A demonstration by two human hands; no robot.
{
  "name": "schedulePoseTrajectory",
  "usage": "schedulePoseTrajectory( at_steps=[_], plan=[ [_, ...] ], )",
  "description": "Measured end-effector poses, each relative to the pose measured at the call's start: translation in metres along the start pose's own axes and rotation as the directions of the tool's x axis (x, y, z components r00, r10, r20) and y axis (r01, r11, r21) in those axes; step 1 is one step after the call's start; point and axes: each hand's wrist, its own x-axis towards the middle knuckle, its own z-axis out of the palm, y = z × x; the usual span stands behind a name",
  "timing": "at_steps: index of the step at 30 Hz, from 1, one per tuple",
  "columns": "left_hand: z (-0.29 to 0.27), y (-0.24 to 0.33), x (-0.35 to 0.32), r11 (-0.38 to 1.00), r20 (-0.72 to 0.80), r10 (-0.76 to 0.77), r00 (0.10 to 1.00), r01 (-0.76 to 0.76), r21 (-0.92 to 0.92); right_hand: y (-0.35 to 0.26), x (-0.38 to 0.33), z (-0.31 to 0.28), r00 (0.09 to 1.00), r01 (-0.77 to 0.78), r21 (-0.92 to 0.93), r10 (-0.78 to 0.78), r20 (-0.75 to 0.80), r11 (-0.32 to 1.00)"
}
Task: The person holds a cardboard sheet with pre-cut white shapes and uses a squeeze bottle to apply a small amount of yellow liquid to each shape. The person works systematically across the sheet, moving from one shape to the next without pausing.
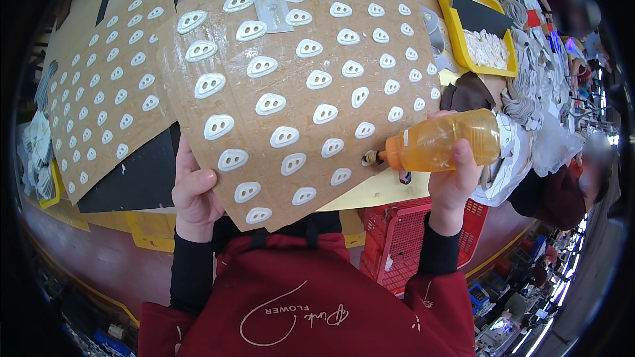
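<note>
My left hand [196, 192] pinches the lower left edge of a brown cardboard sheet [291, 182], thumb on top and fingers hidden beneath. Rows of white rounded-triangle pieces [270, 104], each with two yellowish holes, lie across the sheet. In my right hand [456, 182] is a squeeze bottle [446, 142] of amber liquid, tipped on its side with its orange cap toward the sheet. The dark nozzle tip is at a white piece near the sheet's right edge; whether it touches I cannot tell. A clear flat strip [272, 10] lies near the sheet's far edge.
A second cardboard sheet [99, 86] with similar pieces lies at left, over a black board [135, 175]. At far right stands a yellow tray [456, 46] holding white pieces, beside grey stacks [526, 102]. A red crate [397, 238] is below the table edge. Other people work at right.
</note>
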Motion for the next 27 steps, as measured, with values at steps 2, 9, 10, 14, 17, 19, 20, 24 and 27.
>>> schedulePoseTrajectory(
  at_steps=[2, 9, 10, 14, 17, 19, 20, 24, 27],
  plan=[
    [0.001, 0.0, 0.0, 1.0, -0.003, 0.001, 1.0, -0.001, 0.003, -0.001, 0.0, 0.001, 1.0, -0.005, -0.005, 0.005, 0.017, 1.0],
    [0.002, 0.0, 0.001, 0.999, -0.05, 0.013, 0.999, -0.011, 0.031, -0.004, -0.002, 0.0, 0.998, -0.062, 0.1, 0.062, 0.001, 0.993],
    [0.002, 0.0, 0.001, 0.999, -0.051, 0.014, 0.999, -0.013, 0.029, -0.004, -0.001, -0.001, 0.994, -0.098, 0.168, 0.104, -0.027, 0.981],
    [0.005, 0.0, 0.002, 0.999, -0.092, 0.027, 0.995, -0.023, 0.044, -0.009, 0.008, -0.016, 0.962, -0.188, 0.681, 0.273, -0.018, 0.708],
    [0.006, -0.001, 0.003, 0.997, -0.125, 0.036, 0.991, -0.028, 0.066, -0.009, 0.008, -0.022, 0.957, -0.107, 0.748, 0.272, -0.102, 0.655],
    [0.006, -0.001, 0.003, 0.997, -0.148, 0.034, 0.988, -0.023, 0.075, -0.004, 0.001, -0.019, 0.94, -0.029, 0.498, 0.194, -0.282, 0.867],
    [0.007, -0.001, 0.003, 0.996, -0.159, 0.04, 0.986, -0.026, 0.09, -0.001, -0.002, -0.018, 0.935, -0.003, 0.347, 0.126, -0.332, 0.938],
    [0.008, -0.001, 0.003, 0.994, -0.172, 0.027, 0.985, -0.009, 0.105, 0.01, -0.011, -0.013, 0.959, -0.026, 0.103, 0.053, -0.277, 0.994],
    [0.009, -0.001, 0.003, 0.992, -0.174, 0.033, 0.984, -0.011, 0.126, 0.017, -0.013, -0.009, 0.951, -0.038, 0.072, 0.059, -0.302, 0.997]
  ],
)
